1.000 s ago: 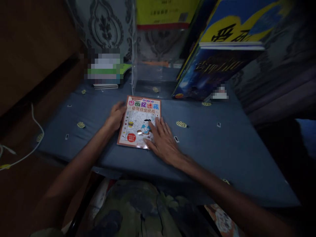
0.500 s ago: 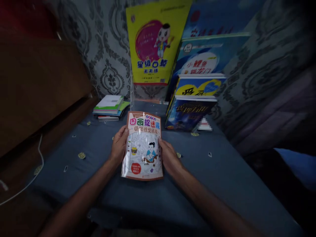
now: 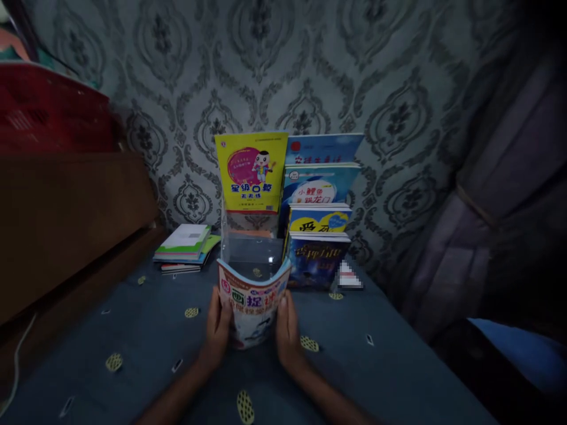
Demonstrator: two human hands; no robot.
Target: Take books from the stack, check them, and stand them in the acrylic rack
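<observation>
Now lifted upright off the cloth, picture book [image 3: 253,307] (top edge bowed), both hands' fingers [image 3: 220,316] gripping its sides

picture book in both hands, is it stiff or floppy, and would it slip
Likely floppy: the picture book bows into a trough between the left hand and right hand, so it looks thin and soft-covered. Probably light, since the fingers grip only its side edges. The cover looks glossy, so it may be a bit slippery.
</observation>
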